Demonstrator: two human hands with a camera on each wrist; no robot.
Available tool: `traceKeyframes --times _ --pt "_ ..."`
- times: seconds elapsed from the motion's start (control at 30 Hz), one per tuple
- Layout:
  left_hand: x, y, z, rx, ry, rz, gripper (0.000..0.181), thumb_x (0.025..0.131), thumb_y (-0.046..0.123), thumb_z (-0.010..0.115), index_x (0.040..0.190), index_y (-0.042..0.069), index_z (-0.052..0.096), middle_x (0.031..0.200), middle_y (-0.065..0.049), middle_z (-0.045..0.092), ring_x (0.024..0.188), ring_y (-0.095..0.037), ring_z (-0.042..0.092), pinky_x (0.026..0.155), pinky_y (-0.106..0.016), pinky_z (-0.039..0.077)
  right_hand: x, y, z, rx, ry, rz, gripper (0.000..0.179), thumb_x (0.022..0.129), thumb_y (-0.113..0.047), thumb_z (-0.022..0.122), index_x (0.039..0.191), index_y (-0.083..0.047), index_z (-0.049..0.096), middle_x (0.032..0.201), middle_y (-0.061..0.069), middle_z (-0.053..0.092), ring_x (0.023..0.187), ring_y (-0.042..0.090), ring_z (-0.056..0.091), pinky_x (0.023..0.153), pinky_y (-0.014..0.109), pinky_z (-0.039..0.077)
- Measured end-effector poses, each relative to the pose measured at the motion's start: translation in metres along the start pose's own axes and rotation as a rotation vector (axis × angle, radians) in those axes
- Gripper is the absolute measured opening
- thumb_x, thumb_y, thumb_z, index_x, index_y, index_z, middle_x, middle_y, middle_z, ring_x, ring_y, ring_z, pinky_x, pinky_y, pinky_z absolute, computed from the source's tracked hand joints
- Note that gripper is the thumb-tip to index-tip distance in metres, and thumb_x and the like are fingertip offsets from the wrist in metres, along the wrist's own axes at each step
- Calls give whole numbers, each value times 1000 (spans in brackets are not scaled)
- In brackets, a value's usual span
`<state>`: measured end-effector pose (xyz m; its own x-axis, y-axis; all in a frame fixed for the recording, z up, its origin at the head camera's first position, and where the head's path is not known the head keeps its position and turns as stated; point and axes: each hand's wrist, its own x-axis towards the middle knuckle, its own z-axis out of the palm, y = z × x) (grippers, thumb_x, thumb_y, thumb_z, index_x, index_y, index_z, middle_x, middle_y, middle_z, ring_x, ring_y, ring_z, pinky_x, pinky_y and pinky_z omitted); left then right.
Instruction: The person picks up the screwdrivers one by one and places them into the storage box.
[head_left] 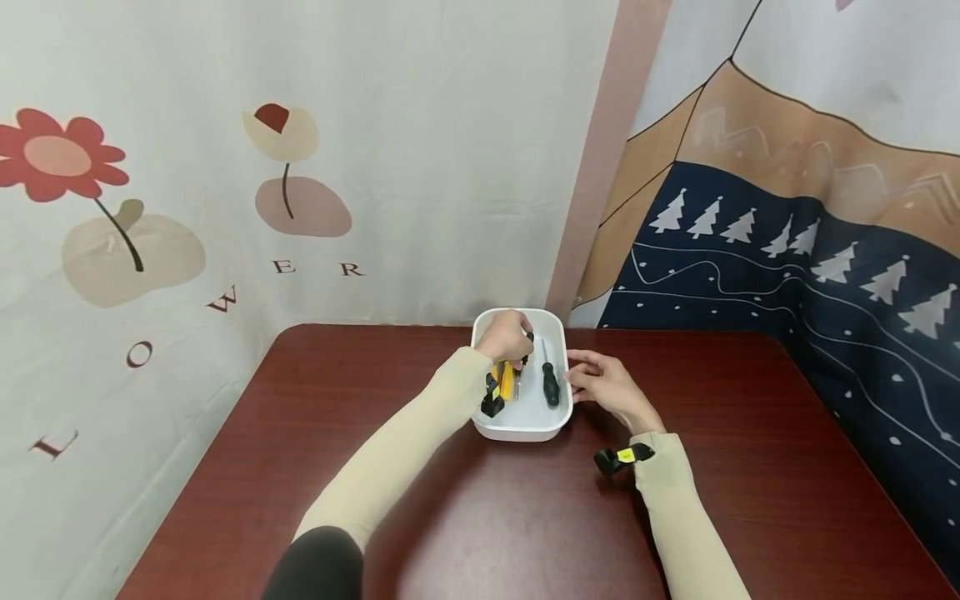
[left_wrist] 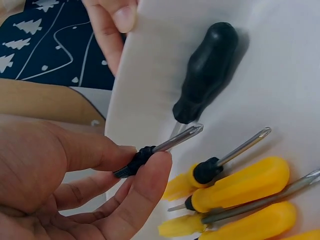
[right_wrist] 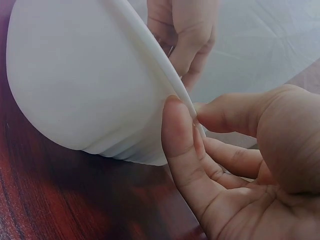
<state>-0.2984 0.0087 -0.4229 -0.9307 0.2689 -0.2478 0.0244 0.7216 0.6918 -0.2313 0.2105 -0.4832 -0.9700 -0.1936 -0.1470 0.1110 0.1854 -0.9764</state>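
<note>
My left hand is over a white plastic bin and pinches a small black-handled screwdriver between thumb and fingers. Its cross-shaped tip points out over the bin in the left wrist view. Below it, several yellow-handled screwdrivers lie side by side on the bin's floor, partly hidden by my hand in the head view. A larger black-handled screwdriver lies apart from them along the right side. At the bin's right edge, my right hand pinches the rim between thumb and fingers.
The bin stands near the back edge of a dark red-brown table. A pale printed curtain hangs behind, and a navy cloth with white trees hangs to the right.
</note>
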Motion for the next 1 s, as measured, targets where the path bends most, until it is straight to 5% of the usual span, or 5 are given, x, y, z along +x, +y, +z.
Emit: traceKeyframes --times 0.4,0.6,0.7,0.83,1.0 --pt "12 2 14 73 -14 -20 35 93 -2 60 128 -8 61 130 -25 63 71 -28 77 66 -34 66 0 -1 0 -7 11 24 53 100 -5 62 150 3 46 123 31 62 79 15 67 70 24 63" --pt "17 4 22 126 -3 -26 7 92 -1 60 93 -5 65 101 -19 69 68 -28 77 63 -34 65 0 -1 0 1 6 30 54 100 -5 63 150 3 46 124 33 61 76 15 68 71 24 64" --pt "18 5 25 158 12 -35 11 92 0 60 81 -1 61 87 -17 69 65 -27 76 62 -34 65 0 -1 0 6 4 21 54 100 -5 62 150 3 45 123 33 61 76 15 68 70 24 63" --pt "19 7 30 153 30 -49 6 92 0 62 94 -5 65 98 -22 70 63 -27 76 59 -33 65 0 -2 1 5 3 15 54 100 -4 61 150 4 44 122 31 62 77 15 68 70 24 63" --pt "23 7 36 166 42 -51 22 92 2 65 113 -6 63 114 -23 66 64 -27 75 55 -31 63 -1 -3 2 5 8 14 53 99 -4 61 150 3 46 120 30 62 77 15 67 70 24 63"
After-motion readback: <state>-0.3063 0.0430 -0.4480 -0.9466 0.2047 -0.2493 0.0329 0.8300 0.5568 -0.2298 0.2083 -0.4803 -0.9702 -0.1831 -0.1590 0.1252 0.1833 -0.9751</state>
